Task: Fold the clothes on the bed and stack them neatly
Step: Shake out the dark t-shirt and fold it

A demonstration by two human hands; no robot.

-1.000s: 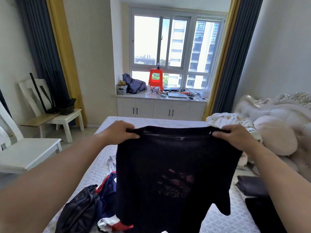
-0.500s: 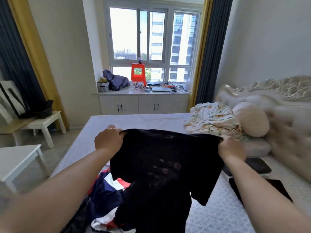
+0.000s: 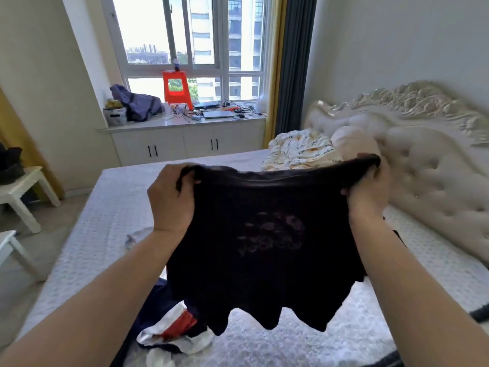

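Black shirt held up over the bed

Left hand [image 3: 172, 200] and right hand [image 3: 367, 192], set apart, each grip a top corner of the shirt [image 3: 264, 247], which hangs spread above the bed [image 3: 105, 207]; a clothes pile [image 3: 172, 327] lies near left.

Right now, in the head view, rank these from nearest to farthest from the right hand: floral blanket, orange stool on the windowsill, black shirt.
1. black shirt: gripped by the right hand at its top edge.
2. floral blanket: bunched on the bed just beyond that hand, by the headboard.
3. orange stool: far back on the windowsill, to the left.
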